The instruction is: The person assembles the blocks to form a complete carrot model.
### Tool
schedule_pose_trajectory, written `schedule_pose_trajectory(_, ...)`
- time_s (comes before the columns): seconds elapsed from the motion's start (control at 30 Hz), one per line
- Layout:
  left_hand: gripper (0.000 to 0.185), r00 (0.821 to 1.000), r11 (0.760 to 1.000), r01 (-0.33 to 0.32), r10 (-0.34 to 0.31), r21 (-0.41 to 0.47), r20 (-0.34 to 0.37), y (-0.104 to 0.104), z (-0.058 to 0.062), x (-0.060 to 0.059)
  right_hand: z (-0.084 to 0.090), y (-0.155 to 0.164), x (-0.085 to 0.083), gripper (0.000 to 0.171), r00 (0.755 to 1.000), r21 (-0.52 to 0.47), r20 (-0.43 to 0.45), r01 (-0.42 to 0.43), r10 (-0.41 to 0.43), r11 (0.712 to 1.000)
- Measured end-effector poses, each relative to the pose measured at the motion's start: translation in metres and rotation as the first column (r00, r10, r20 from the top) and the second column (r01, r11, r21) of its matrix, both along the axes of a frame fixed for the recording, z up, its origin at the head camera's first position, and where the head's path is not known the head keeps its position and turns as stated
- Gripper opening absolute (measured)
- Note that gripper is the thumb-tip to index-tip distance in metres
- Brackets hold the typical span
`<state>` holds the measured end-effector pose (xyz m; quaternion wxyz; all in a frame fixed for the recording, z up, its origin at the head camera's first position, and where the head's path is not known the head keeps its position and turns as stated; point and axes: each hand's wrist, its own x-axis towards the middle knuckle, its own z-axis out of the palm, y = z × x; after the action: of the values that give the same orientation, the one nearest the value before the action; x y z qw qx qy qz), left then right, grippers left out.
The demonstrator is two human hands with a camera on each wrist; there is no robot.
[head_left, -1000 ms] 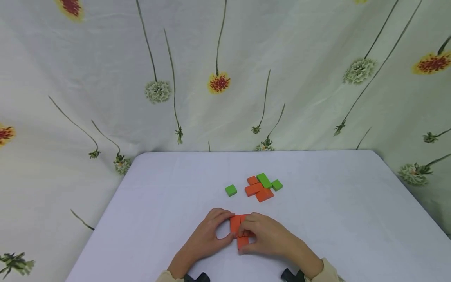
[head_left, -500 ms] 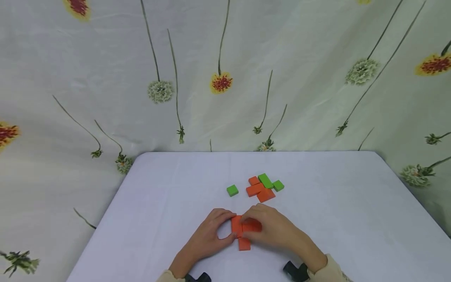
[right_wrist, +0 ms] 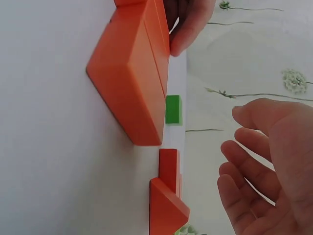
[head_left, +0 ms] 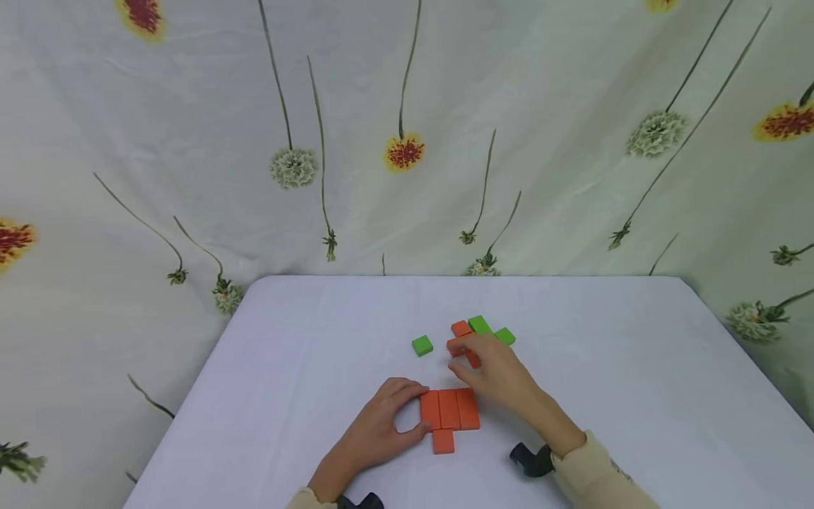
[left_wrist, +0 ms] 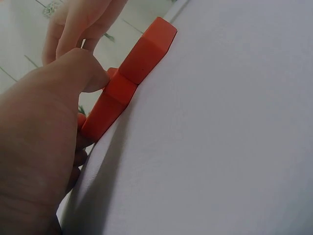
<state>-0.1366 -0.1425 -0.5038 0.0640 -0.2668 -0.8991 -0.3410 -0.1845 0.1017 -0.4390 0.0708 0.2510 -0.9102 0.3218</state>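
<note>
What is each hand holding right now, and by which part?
The left hand touches the left edge of the orange block row with thumb and fingertips. The right hand, fingers open, holds nothing.

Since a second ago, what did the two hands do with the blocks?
The right hand let go of the row of three flat orange blocks and moved away up the table to the far pile of orange and green blocks, fingers open above it. The left hand stayed put, touching the row's left side. The small orange square block and the lone green square block did not move.
</note>
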Motion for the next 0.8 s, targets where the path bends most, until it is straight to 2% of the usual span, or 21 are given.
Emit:
schedule_pose_trajectory(0.2, 0.046, 1.0, 1.0, 0.0, 0.0, -0.004, -0.003, 0.0, -0.001, 0.0, -0.002, 0.0, -0.018, 0.033, 0.996, 0.029, 0.01, 0.085, -0.086, 0.996)
schedule_pose_trajectory(0.5, 0.045, 1.0, 1.0, 0.006, -0.006, -0.003, 0.013, 0.0, 0.0, 0.0, -0.004, 0.002, -0.042, 0.033, 0.992, 0.066, 0.004, 0.129, -0.129, 0.989)
schedule_pose_trajectory(0.8, 0.045, 1.0, 1.0, 0.002, -0.002, -0.016, -0.004, -0.001, 0.0, 0.001, -0.005, -0.002, -0.056, 0.034, 0.978, 0.191, 0.026, 0.199, -0.208, 0.961)
